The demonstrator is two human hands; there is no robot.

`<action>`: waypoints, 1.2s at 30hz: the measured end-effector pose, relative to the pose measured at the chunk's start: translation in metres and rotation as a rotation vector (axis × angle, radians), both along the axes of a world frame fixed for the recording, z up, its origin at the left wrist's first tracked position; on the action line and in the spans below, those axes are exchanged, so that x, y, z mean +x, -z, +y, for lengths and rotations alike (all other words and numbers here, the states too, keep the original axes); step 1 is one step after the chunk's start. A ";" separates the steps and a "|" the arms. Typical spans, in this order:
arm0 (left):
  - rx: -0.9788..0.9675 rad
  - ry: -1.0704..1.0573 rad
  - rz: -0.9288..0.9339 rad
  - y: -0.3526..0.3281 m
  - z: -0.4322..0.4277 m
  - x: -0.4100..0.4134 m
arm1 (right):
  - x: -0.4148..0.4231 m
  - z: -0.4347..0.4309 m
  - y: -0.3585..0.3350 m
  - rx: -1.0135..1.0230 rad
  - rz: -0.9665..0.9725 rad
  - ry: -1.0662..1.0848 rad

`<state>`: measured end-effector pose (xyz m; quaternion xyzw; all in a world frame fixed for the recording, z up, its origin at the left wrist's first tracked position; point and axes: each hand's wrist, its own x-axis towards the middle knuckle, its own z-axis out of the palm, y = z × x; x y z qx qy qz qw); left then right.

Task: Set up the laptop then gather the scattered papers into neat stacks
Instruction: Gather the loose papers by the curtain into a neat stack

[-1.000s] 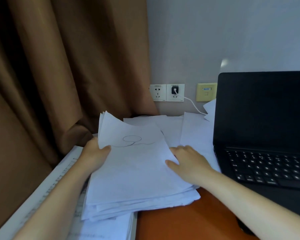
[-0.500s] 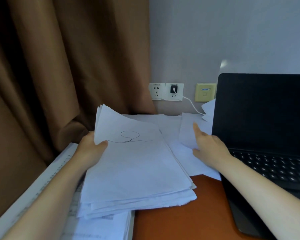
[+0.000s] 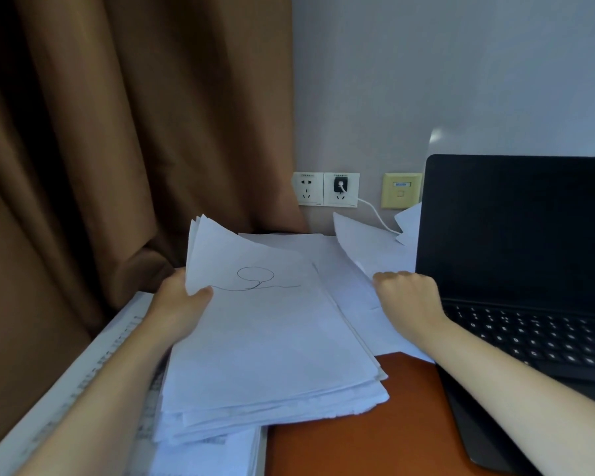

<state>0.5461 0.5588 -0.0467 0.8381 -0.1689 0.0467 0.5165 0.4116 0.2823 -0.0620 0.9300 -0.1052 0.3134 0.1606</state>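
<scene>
Brown curtain [image 3: 117,132] at left; open black laptop [image 3: 516,235] at right on the orange desk [image 3: 375,424], screen dark. Paper stack [image 3: 272,355] between them, far end tilted up, left hand [image 3: 182,304] gripping its left edge, thumb on top. Right hand [image 3: 409,300], fingers curled, pinches a loose sheet [image 3: 364,245] just beside the laptop

Left hand [image 3: 181,304] and left forearm [image 3: 93,389]: bare throughout, uncovered skin running from the fingers to the lower frame edge. Right hand [image 3: 409,300] and right forearm [image 3: 516,379]: likewise bare, knuckles and wrist exposed, the arm uncovered as far as the lower right corner. Both arms are slender and smooth in outline.
</scene>
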 end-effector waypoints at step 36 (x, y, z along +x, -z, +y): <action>0.030 -0.056 0.051 0.004 0.003 0.010 | 0.043 0.031 -0.020 0.750 0.308 -0.028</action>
